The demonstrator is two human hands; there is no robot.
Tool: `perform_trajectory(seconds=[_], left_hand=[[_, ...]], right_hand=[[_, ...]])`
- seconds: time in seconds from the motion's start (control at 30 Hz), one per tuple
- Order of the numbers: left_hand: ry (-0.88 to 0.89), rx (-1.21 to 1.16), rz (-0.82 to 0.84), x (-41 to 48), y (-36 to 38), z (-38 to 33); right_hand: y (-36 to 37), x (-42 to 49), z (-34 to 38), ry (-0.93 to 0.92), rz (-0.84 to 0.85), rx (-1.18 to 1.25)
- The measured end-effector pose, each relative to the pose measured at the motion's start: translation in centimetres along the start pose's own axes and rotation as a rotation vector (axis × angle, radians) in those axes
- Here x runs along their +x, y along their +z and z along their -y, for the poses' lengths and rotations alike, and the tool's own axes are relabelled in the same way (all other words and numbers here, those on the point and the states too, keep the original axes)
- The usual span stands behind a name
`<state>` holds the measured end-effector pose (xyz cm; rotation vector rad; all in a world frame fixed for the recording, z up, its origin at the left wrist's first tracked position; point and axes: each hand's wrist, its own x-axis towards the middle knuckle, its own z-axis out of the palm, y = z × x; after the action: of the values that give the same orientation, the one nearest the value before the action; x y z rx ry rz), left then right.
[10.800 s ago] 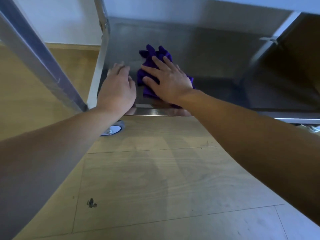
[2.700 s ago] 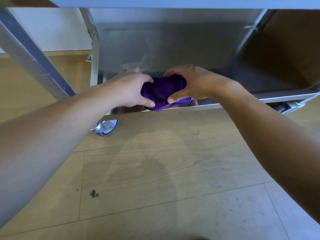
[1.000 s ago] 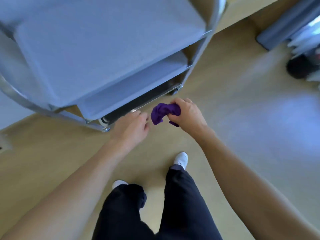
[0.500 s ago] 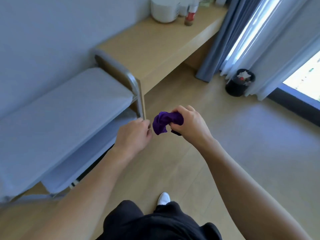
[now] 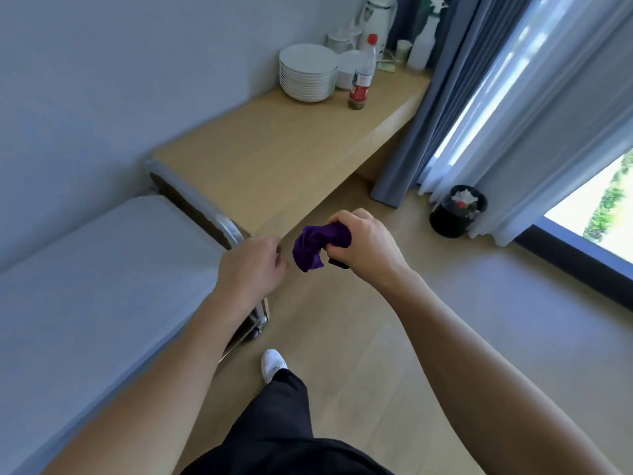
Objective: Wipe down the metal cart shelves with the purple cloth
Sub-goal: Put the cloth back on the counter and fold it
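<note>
The metal cart [image 5: 102, 286] stands at the left, its flat top shelf seen from above and its curved handle bar [image 5: 219, 217] at the right end. My right hand [image 5: 366, 245] grips the bunched purple cloth [image 5: 317, 246] in the air beside the handle, above the floor. My left hand [image 5: 253, 272] hovers just left of the cloth with fingers loosely curled, holding nothing. The lower shelves are hidden under the top shelf.
A wooden counter [image 5: 274, 156] runs behind the cart with a stack of white plates [image 5: 308, 73], a bottle [image 5: 361, 80] and a kettle [image 5: 376, 15]. Grey curtains [image 5: 445, 97] and a black bin [image 5: 457, 212] stand to the right. My white shoe [image 5: 272, 363] is on the floor.
I have stood up from the bottom shelf. The cloth went from under my right palm on the shelf to bunched in my right hand in the air; my left hand let go of it.
</note>
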<state>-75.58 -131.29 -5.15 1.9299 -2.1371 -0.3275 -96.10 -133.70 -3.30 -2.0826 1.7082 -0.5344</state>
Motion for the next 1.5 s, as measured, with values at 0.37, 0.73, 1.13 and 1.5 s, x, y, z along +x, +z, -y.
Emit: perform_trajectory(seconds=[0.37,0.73,1.13,1.5], left_hand=[[-0.192,-0.073,-0.014,15.3,0.0,8.0],[-0.469,-0.120,-0.013,19.9,2.8,11.8],[-0.788,-0.277,-0.037,24.7,7.8,10.6],[-0.975,-0.476,-0.241,25.8,9.0,9.9]], right_hand=[[4.6,20.7,2.6,-0.180,0.152,-0.091],[12.9,32.2,1.9,-0.345,0.480,-0.153],[13.9,36.6,-2.9,-0.272,0.592,-0.030],[12.8,40.2,-4.7,-0.297,0.646,0.134]])
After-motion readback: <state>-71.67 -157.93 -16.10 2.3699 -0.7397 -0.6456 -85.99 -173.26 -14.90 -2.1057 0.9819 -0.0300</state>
